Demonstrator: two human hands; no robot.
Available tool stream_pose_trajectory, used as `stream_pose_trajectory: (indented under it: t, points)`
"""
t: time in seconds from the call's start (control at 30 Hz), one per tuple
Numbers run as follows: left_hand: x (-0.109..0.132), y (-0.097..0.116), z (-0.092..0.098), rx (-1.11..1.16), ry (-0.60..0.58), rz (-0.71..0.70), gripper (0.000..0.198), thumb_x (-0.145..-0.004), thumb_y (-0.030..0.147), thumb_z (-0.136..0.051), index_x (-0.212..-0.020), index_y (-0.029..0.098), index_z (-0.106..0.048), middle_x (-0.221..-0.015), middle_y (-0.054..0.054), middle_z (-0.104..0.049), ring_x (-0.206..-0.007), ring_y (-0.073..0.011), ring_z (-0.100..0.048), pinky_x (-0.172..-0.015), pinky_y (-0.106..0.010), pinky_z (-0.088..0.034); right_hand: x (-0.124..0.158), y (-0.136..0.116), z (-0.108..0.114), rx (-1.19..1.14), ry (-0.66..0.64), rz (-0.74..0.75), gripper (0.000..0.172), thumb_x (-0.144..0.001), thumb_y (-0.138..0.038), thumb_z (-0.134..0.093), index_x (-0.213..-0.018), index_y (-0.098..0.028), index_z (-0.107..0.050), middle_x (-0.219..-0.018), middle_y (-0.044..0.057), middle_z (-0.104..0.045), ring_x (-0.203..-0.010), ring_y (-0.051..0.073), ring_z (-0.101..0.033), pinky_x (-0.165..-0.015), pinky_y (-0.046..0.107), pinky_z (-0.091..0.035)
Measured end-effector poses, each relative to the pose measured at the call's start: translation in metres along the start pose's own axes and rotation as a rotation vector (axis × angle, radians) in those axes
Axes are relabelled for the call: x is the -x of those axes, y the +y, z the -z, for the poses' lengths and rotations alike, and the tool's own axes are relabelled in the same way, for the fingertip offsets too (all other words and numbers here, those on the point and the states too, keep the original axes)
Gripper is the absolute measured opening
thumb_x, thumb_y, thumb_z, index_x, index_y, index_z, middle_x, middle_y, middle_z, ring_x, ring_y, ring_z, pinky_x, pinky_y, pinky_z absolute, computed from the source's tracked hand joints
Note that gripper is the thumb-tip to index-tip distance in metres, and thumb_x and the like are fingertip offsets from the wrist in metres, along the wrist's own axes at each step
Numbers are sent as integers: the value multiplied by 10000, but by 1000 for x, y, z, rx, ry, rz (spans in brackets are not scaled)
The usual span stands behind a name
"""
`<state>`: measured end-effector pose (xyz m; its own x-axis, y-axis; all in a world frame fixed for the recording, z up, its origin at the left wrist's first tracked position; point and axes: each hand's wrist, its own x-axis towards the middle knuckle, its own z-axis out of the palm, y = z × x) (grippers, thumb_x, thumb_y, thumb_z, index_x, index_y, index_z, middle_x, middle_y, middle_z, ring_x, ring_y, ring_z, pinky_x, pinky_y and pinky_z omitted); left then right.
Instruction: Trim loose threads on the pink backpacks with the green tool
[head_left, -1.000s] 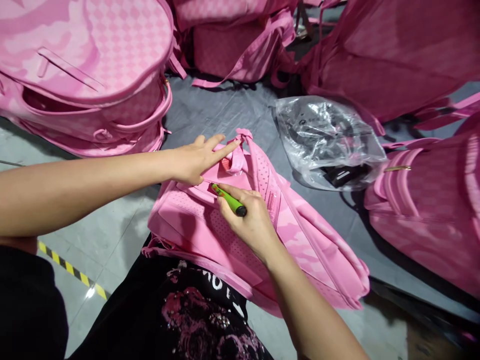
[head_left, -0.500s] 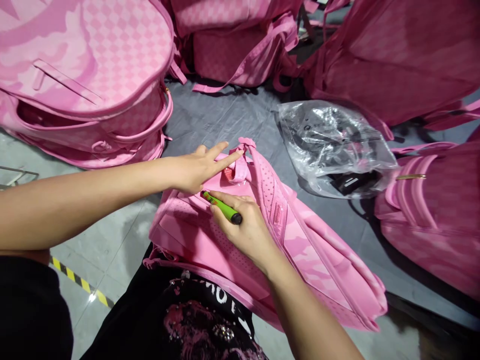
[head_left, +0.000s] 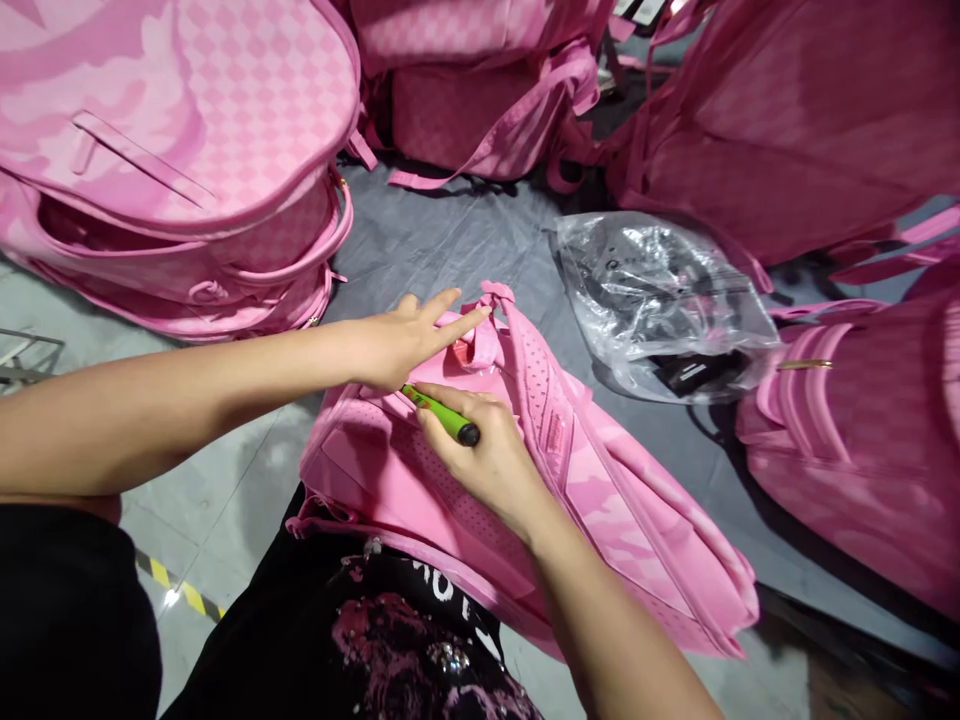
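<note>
A pink backpack lies tilted across my lap and the table's edge, its straps and padded back facing up. Near its top end my left hand rests on the fabric, palm down with fingers spread. My right hand is closed round a green marker pen with a black end. The pen's front end points at the backpack just beneath my left palm; its tip is hidden there. Beside my left fingertips is a folded strap loop with a bit of red at it.
Large pink backpacks stand at the left, the back, the far right and the near right. A clear plastic bag with black items lies on the grey table cover. Yellow-black tape marks the floor.
The view has shifted slightly. Both hands stay almost in the same place on the backpack, with the marker pen still in my right hand.
</note>
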<state>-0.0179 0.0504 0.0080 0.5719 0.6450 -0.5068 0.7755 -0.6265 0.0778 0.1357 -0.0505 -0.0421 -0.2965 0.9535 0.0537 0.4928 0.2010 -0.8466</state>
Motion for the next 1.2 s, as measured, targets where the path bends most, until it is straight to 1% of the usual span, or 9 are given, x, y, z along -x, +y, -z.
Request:
stream_pose_trajectory:
  t: [0.17, 0.37, 0.53, 0.87, 0.97, 1.07, 1.13, 1.17, 1.2]
  points:
    - [2, -1, -1, 0, 0, -9, 1275, -666, 27, -654, -1582, 349, 172, -1693, -168, 80, -1408, -390, -382, -1005, -416, -485, 0, -2, 0, 63, 39, -25, 344, -913, -284, -566, -1179, -150, -736, -1042, 97, -781, -932, 278, -729, -925, 468, -519]
    - [1, -1, -2, 15, 12, -3, 1223, -713, 21, -643, -1594, 338, 144, -1694, -165, 68, -1410, -387, -384, -1044, -416, -456, -3, -2, -1, 9, 21, -44, 338, -914, -288, -563, -1163, -144, -742, -1045, 99, -780, -906, 259, -735, -918, 434, -530]
    - [1, -10, -11, 36, 80, -55, 1145, -769, 30, -586, -1591, 364, 137, -1697, -146, 56, -1420, -394, -369, -1047, -433, -459, -6, -7, -2, -23, 14, -50, 306, -916, -262, -582, -1143, -153, -755, -957, 78, -790, -764, 201, -717, -833, 352, -539]
    - [-13, -34, -35, -8, 213, -118, 961, -874, 220, -552, -1614, 328, 51, -1680, -177, -59, -1364, -438, -437, -1082, -535, -429, -21, -4, -3, -127, -68, -77, 280, -901, -304, -652, -1150, -230, -760, -839, -5, -765, -717, 149, -667, -736, 264, -495]
    - [-12, -36, -39, -2, 253, -124, 991, -842, 195, -564, -1612, 353, 38, -1685, -147, -73, -1376, -420, -435, -1097, -528, -427, -8, -4, 28, -297, -36, -20, 218, -928, -281, -591, -1053, -222, -761, -918, 2, -767, -768, 144, -688, -723, 261, -525]
    - [-11, -34, -39, 15, 257, -118, 1024, -814, 153, -557, -1606, 376, 52, -1693, -112, -63, -1398, -385, -424, -1119, -506, -424, 9, 21, 85, -98, 409, 41, 316, -965, -194, -449, -1123, -241, -718, -1075, 44, -754, -1004, 178, -691, -896, 352, -538]
    - [-10, -30, -36, 22, 238, -96, 1051, -787, 124, -563, -1606, 380, 43, -1696, -105, -64, -1400, -364, -433, -1121, -490, -429, 11, 54, 127, 263, 655, -132, 387, -1001, -188, -365, -1241, -205, -669, -1137, 100, -732, -1082, 210, -672, -959, 405, -511]
    - [-9, -27, -34, 23, 225, -82, 1058, -774, 109, -564, -1608, 375, 29, -1697, -110, -70, -1402, -359, -435, -1118, -482, -433, 9, 74, 146, 473, 652, -324, 391, -1009, -195, -362, -1281, -171, -644, -1165, 128, -717, -1096, 224, -667, -948, 396, -509]
    - [-9, -25, -32, 23, 211, -69, 1061, -763, 95, -564, -1611, 367, 14, -1697, -120, -77, -1403, -356, -437, -1113, -476, -438, 4, 94, 161, 650, 549, -530, 381, -1017, -222, -384, -1307, -166, -624, -1217, 140, -696, -1132, 232, -656, -945, 375, -504]
